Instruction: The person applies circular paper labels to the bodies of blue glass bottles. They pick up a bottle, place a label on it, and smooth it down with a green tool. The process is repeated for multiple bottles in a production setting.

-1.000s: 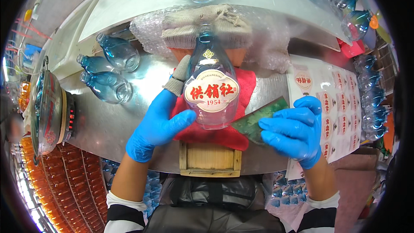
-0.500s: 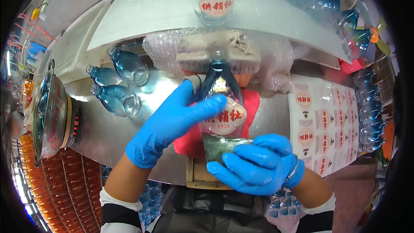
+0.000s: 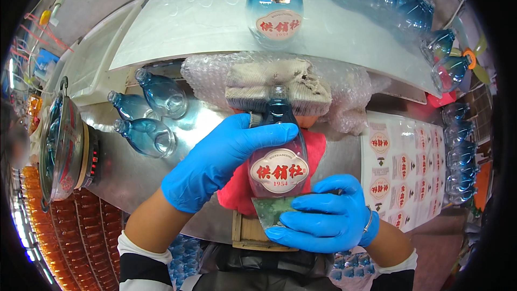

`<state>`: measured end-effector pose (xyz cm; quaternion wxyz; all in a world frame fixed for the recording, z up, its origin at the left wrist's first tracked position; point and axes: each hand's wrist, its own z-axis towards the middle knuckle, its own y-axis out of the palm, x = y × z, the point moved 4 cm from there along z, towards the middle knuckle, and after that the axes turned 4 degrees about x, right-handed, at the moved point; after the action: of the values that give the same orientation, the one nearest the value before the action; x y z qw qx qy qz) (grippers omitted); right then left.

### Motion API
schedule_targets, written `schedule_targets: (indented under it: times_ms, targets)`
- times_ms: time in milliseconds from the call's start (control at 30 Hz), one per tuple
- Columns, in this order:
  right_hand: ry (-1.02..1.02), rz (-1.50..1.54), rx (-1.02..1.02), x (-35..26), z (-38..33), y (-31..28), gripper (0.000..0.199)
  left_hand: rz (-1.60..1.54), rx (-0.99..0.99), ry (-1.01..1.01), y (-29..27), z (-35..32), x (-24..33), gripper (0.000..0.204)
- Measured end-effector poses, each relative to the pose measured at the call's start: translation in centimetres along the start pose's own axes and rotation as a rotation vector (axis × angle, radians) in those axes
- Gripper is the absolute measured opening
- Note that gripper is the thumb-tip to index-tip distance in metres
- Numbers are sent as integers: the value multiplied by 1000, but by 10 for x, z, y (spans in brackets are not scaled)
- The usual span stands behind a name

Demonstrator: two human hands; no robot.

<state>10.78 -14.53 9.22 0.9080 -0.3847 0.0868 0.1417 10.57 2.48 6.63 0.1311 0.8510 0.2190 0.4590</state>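
Observation:
A blue-tinted glass bottle [image 3: 279, 188] lies on its back with its neck away from me and a pale oval label with red lettering facing up. My left hand [image 3: 212, 156], in a blue glove, is closed round its upper body, the thumb lying across above the label. A flat, translucent green scraper [image 3: 273, 211] is gripped in my gloved right hand [image 3: 326, 218], its straight edge at the bottle's base, just below the label. Red cloth [image 3: 237, 191] lies under the bottle, whose neck points to a grey knitted pad [image 3: 277, 78].
Three blue bottles [image 3: 144, 134] lie on the metal table to the left, beside a round lidded pot [image 3: 64, 151]. Printed label sheets [image 3: 404, 167] lie at right. A labelled bottle [image 3: 274, 8] stands on the white board behind, and bubble wrap [image 3: 350, 91] surrounds the pad.
My left thumb has shifted off the label to above it, so the whole label shows. The bottle sits slightly nearer me. The whole view has shifted a little; the right hand still holds the scraper.

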Motion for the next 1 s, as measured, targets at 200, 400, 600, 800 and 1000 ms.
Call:
schedule_targets:
  times_ms: [200,400,600,800,1000]
  targets:
    - [403,32,-98,36,55,-6,19,-1,8,68,-8,4,0,40]
    - [455,81,139,83,73,-4,28,-102,-1,242,-24,5,-28,57]
    - [395,13,227,100,76,0,24,183,71,558,-21,-18,-53,47]
    - [40,-275,-39,32,32,-25,33,33,14,455,-30,-17,-55,60]
    - [427,294,-41,9,-29,5,13,384,116,640,-25,-18,-57,62]
